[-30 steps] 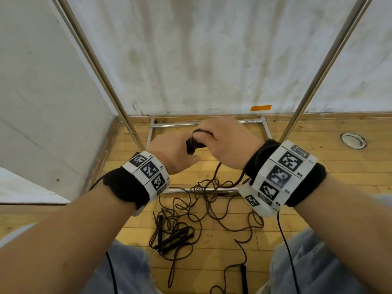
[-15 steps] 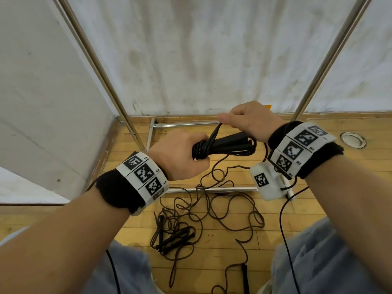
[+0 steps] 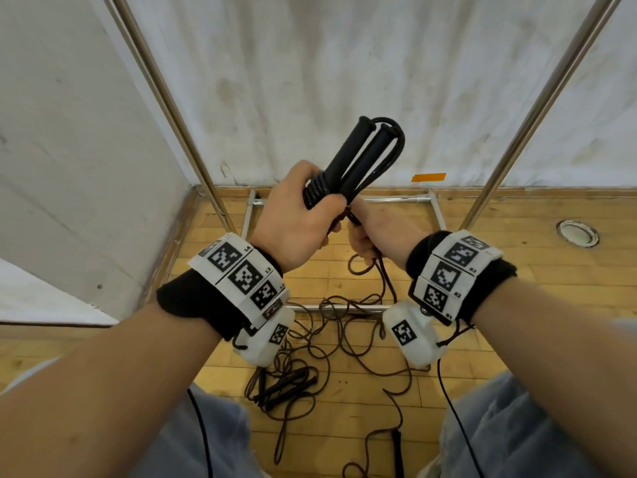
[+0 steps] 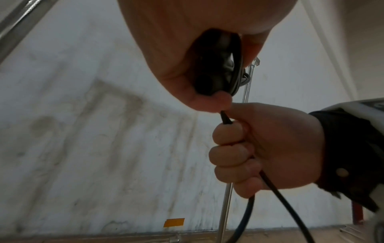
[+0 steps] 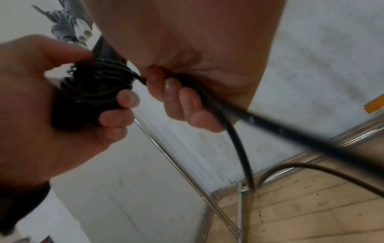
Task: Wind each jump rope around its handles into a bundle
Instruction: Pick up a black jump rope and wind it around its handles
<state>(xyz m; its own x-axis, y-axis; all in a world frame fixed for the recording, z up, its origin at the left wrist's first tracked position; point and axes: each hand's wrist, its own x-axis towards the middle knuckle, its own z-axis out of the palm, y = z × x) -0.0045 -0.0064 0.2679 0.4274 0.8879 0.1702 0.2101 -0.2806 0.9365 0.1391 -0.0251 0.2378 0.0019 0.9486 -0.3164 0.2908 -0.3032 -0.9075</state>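
Here the left hand (image 3: 296,219), at the middle of the head view, is curled tight around the lower end of the two black handles (image 3: 358,157), which lie side by side and slant toward the upper right of the frame. Several turns of cord (image 3: 315,191) sit coiled around them just above the thumb, and a loop of the same cord arches over their top ends. Just to the lower right, touching it, the right hand (image 3: 375,232) is a closed fist around the loose cord (image 4: 268,182), which enters at its top and leaves below the little finger. From there the cord drops to the wooden floor (image 3: 517,270), into a tangle of rope (image 3: 344,326). More black handles (image 3: 286,388) lie in that tangle at lower centre. Metal poles (image 3: 537,108) rise against the white wall (image 3: 310,63).
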